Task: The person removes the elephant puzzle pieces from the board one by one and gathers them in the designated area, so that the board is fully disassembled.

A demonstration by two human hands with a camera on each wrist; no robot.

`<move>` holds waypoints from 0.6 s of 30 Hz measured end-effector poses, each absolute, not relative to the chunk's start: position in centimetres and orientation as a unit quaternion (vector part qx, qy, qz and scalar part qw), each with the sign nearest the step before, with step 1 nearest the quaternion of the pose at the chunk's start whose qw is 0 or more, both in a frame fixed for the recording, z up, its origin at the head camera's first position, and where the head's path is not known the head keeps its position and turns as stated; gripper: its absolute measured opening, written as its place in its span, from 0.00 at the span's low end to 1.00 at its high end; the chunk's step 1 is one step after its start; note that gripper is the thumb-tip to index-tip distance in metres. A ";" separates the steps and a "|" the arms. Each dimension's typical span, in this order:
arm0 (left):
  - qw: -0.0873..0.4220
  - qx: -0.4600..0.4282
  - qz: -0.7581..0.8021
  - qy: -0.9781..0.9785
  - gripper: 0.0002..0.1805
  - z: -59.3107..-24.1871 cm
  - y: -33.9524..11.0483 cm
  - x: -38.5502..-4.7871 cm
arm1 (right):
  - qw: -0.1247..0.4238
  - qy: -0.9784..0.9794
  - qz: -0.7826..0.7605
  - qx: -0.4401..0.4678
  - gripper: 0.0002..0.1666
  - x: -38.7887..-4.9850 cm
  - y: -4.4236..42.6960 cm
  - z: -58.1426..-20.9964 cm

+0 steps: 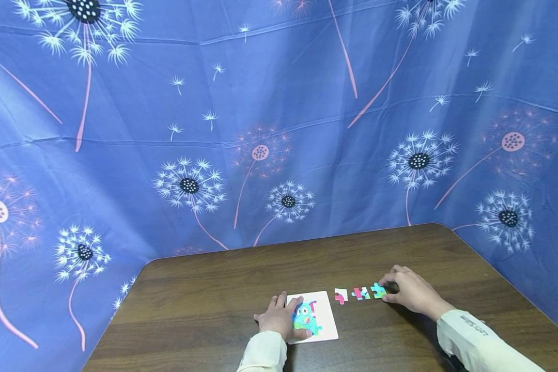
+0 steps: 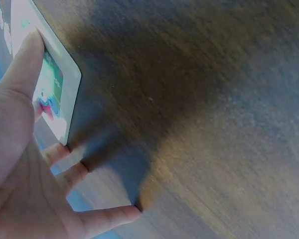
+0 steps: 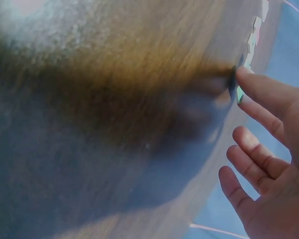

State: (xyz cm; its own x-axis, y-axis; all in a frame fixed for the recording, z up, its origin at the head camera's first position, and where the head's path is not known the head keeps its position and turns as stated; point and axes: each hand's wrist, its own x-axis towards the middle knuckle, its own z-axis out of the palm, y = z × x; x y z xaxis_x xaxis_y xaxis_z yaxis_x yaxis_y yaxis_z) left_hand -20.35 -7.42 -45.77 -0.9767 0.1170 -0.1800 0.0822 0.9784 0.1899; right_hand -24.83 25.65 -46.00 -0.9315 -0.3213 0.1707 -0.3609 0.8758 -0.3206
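Note:
A white puzzle board [image 1: 327, 315] with a blue cartoon figure lies on the table. My left hand [image 1: 277, 316] rests on its left side with fingers spread; in the left wrist view the thumb [image 2: 27, 67] lies across the board [image 2: 70, 89]. To the right, my right hand [image 1: 411, 290] pinches a blue-green jigsaw piece [image 1: 377, 291] between thumb and index finger at its right end. That piece [image 3: 240, 93] shows only partly between the fingertips in the right wrist view, where the other fingers are loosely bent.
Two more jigsaw pieces, a red-and-white one [image 1: 341, 295] and a multicoloured one [image 1: 360, 293], lie in a row between the board and my right hand. The brown wooden table [image 1: 204, 305] ends against a blue dandelion-patterned cloth [image 1: 269, 103].

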 end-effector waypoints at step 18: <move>0.091 0.049 0.090 0.991 0.44 -45.5 -7.3 -20.2 | 0.044 -0.970 0.174 0.163 0.17 -25.2 25.9 -46.0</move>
State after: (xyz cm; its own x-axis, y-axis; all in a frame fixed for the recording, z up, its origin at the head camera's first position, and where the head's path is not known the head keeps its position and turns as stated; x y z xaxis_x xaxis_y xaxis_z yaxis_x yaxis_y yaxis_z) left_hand -20.16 -7.32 -45.45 -0.9786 0.1128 -0.1719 0.0800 0.9791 0.1871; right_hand -25.19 25.90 -45.96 -0.9431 -0.3003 0.1427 -0.3312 0.8863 -0.3236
